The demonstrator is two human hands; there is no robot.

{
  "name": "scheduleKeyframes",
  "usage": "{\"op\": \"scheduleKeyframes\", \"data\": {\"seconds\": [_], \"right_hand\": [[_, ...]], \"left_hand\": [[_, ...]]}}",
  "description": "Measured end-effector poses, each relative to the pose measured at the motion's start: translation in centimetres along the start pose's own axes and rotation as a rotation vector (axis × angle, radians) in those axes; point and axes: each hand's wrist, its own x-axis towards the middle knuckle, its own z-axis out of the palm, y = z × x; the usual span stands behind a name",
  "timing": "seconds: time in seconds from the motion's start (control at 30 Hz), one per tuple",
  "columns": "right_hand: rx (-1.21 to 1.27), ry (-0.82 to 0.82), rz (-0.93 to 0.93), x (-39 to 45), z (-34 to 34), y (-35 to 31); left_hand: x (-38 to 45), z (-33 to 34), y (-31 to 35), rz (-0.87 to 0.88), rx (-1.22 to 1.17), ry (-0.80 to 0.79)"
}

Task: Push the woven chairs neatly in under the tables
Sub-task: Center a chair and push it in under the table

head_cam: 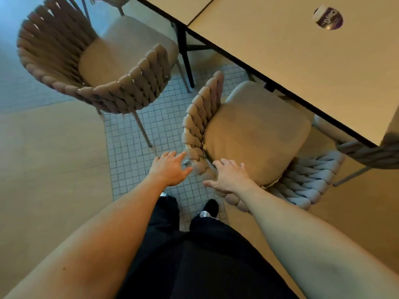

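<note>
A woven rope chair [200,117] with a tan seat cushion [254,132] stands right in front of me, its front partly under the beige table [302,67]. My right hand [228,175] rests flat on the chair's woven back rim beside the cushion, fingers spread. My left hand [170,169] hovers open just left of the rim, fingertips close to the weave. A second woven chair [95,61] stands at the upper left, pulled away from the neighbouring table [179,5] and turned at an angle.
Black table legs [185,52] stand between the two chairs. Part of a third woven chair [375,154] shows at the right edge. A round dark sticker [328,18] lies on the tabletop. Small grey floor tiles run below, and my feet [207,209] are near the chair.
</note>
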Motion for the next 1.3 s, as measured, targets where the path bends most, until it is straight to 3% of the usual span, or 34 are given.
{"op": "scheduleKeyframes", "data": {"seconds": [0.3,0.87,1.3], "right_hand": [[-0.109,0.011,-0.121,4.9,-2.9,-9.4],[-0.244,0.010,-0.237,16.3,-9.1,-33.5],[-0.261,0.006,-0.291,25.3,-14.5,-42.2]], "left_hand": [[-1.4,-2.0,-9.7,-0.142,-0.121,0.040],[-2.2,-8.6,-33.7,-0.348,-0.242,0.092],[3.4,-14.4,-44.1,-0.359,-0.211,0.115]]}}
